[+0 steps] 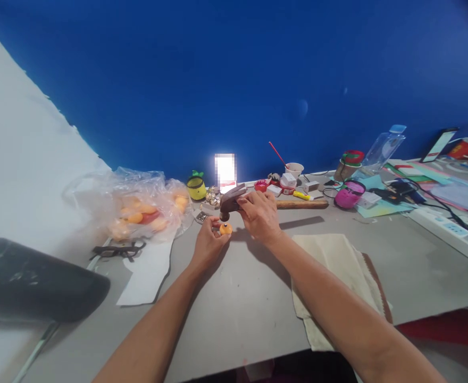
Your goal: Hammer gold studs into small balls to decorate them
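My left hand (211, 240) pinches a small orange round piece (226, 229) on the grey table (234, 303). A small dark spot shows on top of that piece. My right hand (260, 215) is closed round a hammer near its metal head (231, 201). The hammer's wooden handle (303, 204) points out to the right. Its striking face hangs just above the orange piece, with a narrow gap between them. Just behind my left hand lies a small open box (201, 217) with tiny metal bits.
Plastic bags with orange items (142, 213), glasses (118, 250) and white paper (148, 271) lie left, near a dark cylinder (38, 279). A beige cloth (325, 266) is right. Behind stand a yellow pot (196, 188), a white cup (294, 169) and a pink pot (349, 194).
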A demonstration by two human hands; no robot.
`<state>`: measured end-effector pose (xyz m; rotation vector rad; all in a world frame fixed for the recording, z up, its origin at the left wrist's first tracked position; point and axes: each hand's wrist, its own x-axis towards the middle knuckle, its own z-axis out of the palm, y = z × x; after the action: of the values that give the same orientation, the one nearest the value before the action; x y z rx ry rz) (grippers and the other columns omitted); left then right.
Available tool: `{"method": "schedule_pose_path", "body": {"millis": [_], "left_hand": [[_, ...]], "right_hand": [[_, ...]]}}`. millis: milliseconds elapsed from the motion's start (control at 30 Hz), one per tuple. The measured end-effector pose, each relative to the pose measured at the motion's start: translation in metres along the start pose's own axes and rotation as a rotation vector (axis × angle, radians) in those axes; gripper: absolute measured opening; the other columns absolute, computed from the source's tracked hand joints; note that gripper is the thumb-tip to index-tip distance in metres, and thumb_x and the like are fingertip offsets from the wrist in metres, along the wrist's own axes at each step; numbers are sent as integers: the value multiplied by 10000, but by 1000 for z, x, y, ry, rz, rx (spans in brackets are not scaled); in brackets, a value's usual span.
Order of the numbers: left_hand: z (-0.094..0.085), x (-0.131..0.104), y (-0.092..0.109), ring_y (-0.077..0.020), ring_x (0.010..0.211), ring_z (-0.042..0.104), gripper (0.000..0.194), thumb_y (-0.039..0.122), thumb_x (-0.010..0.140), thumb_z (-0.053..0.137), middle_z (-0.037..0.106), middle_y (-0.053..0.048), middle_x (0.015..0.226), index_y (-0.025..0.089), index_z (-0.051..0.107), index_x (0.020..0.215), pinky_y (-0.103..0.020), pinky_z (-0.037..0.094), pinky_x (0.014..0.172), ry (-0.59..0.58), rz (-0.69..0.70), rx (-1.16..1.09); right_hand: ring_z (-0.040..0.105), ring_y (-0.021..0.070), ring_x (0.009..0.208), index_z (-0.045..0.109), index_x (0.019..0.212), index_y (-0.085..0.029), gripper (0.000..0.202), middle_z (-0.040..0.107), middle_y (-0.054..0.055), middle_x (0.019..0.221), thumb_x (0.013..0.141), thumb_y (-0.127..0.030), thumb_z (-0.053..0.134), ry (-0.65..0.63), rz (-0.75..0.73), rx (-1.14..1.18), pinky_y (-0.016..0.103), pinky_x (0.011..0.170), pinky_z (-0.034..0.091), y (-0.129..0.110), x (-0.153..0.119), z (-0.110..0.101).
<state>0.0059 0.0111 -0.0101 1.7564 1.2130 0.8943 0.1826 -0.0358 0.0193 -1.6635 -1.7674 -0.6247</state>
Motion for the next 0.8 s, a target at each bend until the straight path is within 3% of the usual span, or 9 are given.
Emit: {"method": "schedule_pose_path", "body": {"millis": [200, 333, 433, 600, 800], "left_hand": [[1, 1, -1, -96, 587, 530, 443, 175, 721, 682, 731, -78, 1144, 178, 600, 1156, -274, 468, 639, -22, 10, -46], [0, 1, 0, -120, 632, 578, 464, 131, 687, 655, 739, -92, 1159, 173, 635, 1149, -298, 492, 690, -34, 16, -18], [0, 1, 3, -156, 712, 627, 434, 187, 712, 686, 737, -101, 1168, 178, 653, 1145, -317, 518, 726, -43, 21, -48], [6, 3, 0, -214, 892, 670, 435, 261, 728, 757, 708, -90, 1092, 182, 649, 1142, -342, 529, 820, 60, 32, 82], [8, 3, -7, -175, 805, 704, 494, 201, 755, 713, 693, -71, 1150, 207, 594, 1234, -321, 532, 804, 15, 43, -3]], "right_hand": [[535, 239, 933, 735, 1179, -231, 214, 717, 81, 977, 1019, -216, 593, -69, -28, 5, 400, 852, 261, 0, -1, 3], [534, 236, 928, 737, 1164, -225, 210, 707, 83, 985, 1040, -242, 570, -20, 4, 0, 401, 852, 264, 0, -1, 2], [529, 241, 919, 732, 1190, -227, 215, 697, 82, 958, 1026, -246, 594, -32, 14, -6, 400, 839, 265, 0, -1, 3], [533, 256, 925, 732, 1213, -230, 229, 685, 81, 928, 1020, -272, 616, -72, 29, -6, 396, 819, 265, 2, -1, 4], [539, 257, 948, 729, 1210, -222, 228, 699, 94, 995, 1023, -258, 605, -58, 28, -11, 400, 821, 266, 3, 0, 2]]}}
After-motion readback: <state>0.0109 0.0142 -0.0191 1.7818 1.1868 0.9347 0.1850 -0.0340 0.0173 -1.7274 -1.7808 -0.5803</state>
